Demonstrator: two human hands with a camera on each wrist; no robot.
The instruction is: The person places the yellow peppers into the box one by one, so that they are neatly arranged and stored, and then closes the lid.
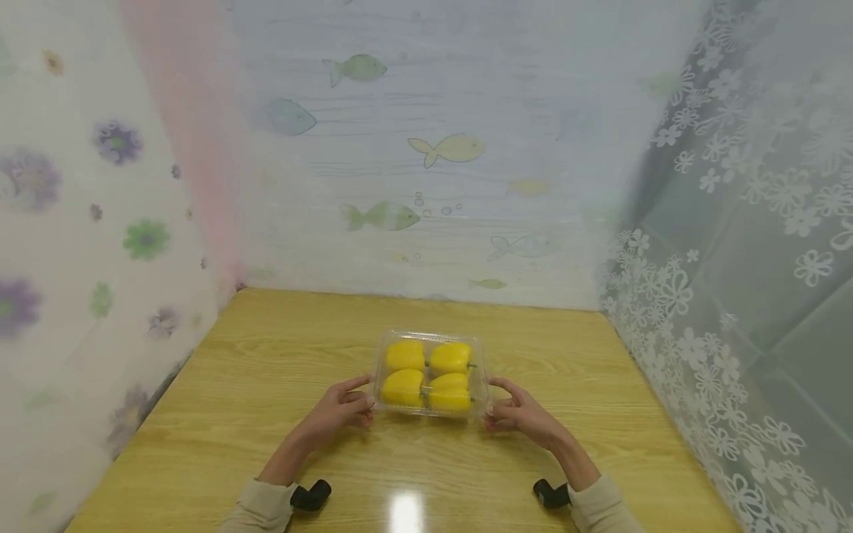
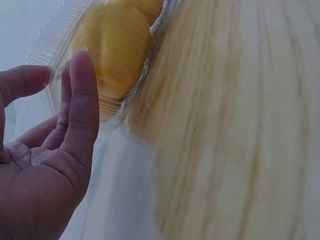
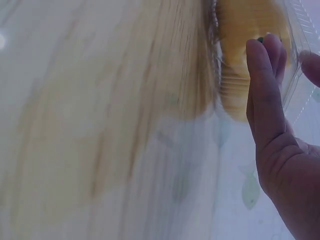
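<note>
A clear plastic clamshell box (image 1: 432,336) stands over the middle of the table, holding several yellow bell peppers (image 1: 404,355) with green stems, set in two rows. My left hand (image 1: 341,409) grips the box's left side, and my right hand (image 1: 523,416) grips its right side. In the left wrist view, fingers and thumb meet the ribbed rim of the box (image 2: 54,37), with a pepper (image 2: 120,50) behind the plastic. The right wrist view has the fingers (image 3: 265,90) against the box's side and the thumb at its rim. Whether the box's underside touches the table is unclear.
The light wood-grain table (image 1: 280,355) ends at a fish-patterned curtain (image 1: 426,244) behind. A flower-patterned curtain (image 1: 80,296) borders the left, and a sheer white-flowered one (image 1: 720,370) the right. Black wrist mounts (image 1: 311,496) sit at both sleeves.
</note>
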